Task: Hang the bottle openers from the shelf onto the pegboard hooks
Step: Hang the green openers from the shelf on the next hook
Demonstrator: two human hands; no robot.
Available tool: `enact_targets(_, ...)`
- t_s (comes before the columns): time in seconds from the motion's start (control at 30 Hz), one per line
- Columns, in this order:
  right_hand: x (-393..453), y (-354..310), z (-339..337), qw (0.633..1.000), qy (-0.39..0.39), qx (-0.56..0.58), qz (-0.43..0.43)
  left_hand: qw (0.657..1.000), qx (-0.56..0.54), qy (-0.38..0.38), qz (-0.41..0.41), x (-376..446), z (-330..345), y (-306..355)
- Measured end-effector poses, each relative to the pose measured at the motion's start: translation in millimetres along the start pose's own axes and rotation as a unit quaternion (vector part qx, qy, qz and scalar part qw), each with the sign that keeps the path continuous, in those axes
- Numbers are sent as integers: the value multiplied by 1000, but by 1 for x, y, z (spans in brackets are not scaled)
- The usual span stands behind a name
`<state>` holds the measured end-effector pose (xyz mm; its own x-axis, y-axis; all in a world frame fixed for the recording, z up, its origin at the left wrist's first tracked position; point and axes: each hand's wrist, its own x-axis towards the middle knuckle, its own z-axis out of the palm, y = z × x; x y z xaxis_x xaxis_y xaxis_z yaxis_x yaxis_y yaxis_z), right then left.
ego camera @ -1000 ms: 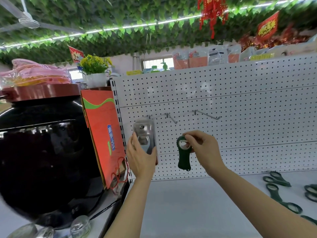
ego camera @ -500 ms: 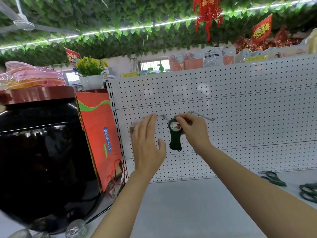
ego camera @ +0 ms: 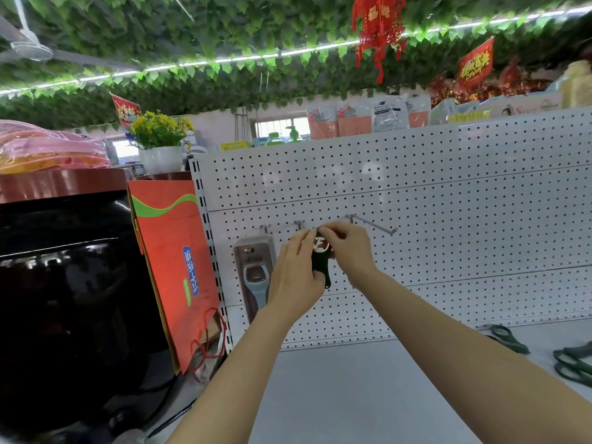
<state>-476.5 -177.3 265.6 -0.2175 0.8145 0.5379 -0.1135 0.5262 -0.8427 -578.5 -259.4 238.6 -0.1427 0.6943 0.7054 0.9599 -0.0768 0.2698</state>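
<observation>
Far to the left of our grip we see a large black jar (ego camera: 64,299) with an orange gift bag (ego camera: 174,270) leaning beside it against the edge of the white pegboard (ego camera: 448,251). Just left of our hands a packaged silver bottle opener (ego camera: 254,274) hangs from the leftmost hook (ego camera: 264,228), its lower part partly hidden by our left wrist.

Our left hand (ego camera: 296,277) is raised in front of the pegboard, its fingertips reaching up to the tip of the middle hook (ego camera: 301,224) while its thumb presses the lower body of the green bottle opener (ego camera: 320,267). Whether the fingers actually pinch the hook we cannot tell. The opener hangs upright between our two hands, its round metal head just below the hook tip.

Our right hand (ego camera: 349,251) pinches the opener's top end between thumb and curled fingers, touching the left fingertips at the hook.

To the right of the grip a longer bare hook (ego camera: 374,223) juts from the board. Well to the lower right, more green openers (ego camera: 573,363) lie on the grey shelf (ego camera: 352,395).
</observation>
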Motion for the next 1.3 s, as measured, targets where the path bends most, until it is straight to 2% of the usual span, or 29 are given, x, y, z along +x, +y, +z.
enact_targets(0.23, 13, 8, 5, 1000, 3, -21, 2, 999, -26, -26, -27, 13, 4, -4)
enact_targets(0.4, 15, 14, 3, 999, 1, -46, 3, 999, -2, -39, -31, 19, 5, -6)
enact_targets(0.7, -8, 14, -19, 981, 16, -182, -60, 999, -10, -31, -35, -2, 7, -7)
enact_targets(0.77, -19, 17, -26, 972, 22, -218, -81, 999, -5, 1, -32, -14, 8, -6)
enact_targets(0.83, -34, 21, -35, 960, 23, -261, -102, 997, 7, 75, -8, -29, 7, -2)
enact_targets(0.9, -50, 25, -48, 946, 21, -302, -116, 987, 10, 158, 34, -45, 9, 4)
enact_targets(0.97, -65, 32, -64, 937, 19, -331, -112, 977, -1, 192, 95, -59, 12, 16)
enact_targets(1.1, -92, 55, -106, 922, 25, -378, -84, 967, -22, 142, 209, -76, 40, 49)
enact_targets(1.3, -120, 85, -204, 896, 38, -441, -26, 969, -60, 45, 235, -88, 107, 115)
